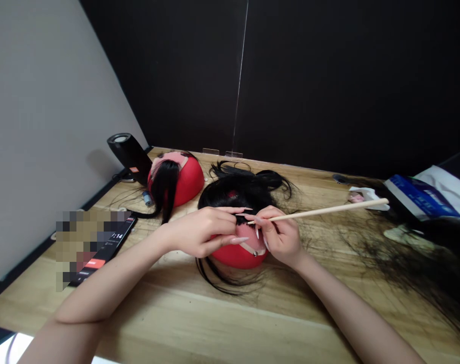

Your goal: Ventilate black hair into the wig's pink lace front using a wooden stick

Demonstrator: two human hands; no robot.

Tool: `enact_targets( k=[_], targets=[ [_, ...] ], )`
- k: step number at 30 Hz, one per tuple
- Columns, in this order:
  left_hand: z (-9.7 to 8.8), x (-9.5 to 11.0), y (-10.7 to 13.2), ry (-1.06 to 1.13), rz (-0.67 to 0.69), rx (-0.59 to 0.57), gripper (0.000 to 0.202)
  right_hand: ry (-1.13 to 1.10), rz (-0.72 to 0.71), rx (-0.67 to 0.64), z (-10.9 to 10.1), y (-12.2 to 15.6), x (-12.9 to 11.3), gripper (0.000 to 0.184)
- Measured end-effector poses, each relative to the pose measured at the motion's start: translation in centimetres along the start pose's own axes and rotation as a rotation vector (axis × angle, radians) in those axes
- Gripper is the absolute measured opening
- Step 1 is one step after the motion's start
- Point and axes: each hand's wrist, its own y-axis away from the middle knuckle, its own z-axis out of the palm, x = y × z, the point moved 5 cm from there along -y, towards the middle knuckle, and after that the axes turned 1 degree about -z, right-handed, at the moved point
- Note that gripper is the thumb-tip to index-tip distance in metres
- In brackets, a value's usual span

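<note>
A red rounded wig block [232, 257] sits in front of me, with a pink mesh cap [253, 233] on its top and pale tape along the cap's edge. Long black hair [230, 189] spreads from its far side, and loose strands hang down in front. My left hand [207, 232] lies over the block's left side, its bent fingers closed on black hair; the index finger and thumb point right. In my right hand [281, 235] a ventilating needle with a long pale wooden handle [336, 209] is pinched. Its tip meets the hairline between both hands; the fine end cannot be made out.
A second red wig block [190, 182] with black hair stands behind left, beside a black cylindrical speaker [129, 156]. A phone [104, 253], partly blurred out, lies left. Loose dark hair [400, 273] and a blue-and-white packet [423, 197] lie right. A dark panel [309, 86] closes the table's back.
</note>
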Motion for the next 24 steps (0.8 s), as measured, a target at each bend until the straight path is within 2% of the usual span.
enact_targets(
  k=[5,12,24],
  targets=[
    [0.01,-0.02,-0.03,0.001,-0.007,-0.004,0.026,-0.006,0.038,0.005,-0.04,-0.06,0.13,0.021],
    [0.01,0.05,-0.05,0.002,0.002,0.000,0.025,0.014,-0.031,-0.009,0.00,0.00,-0.02,0.018],
    [-0.02,0.05,-0.10,0.001,-0.004,-0.001,0.026,-0.013,0.060,-0.005,0.04,0.06,0.39,0.022]
  ],
)
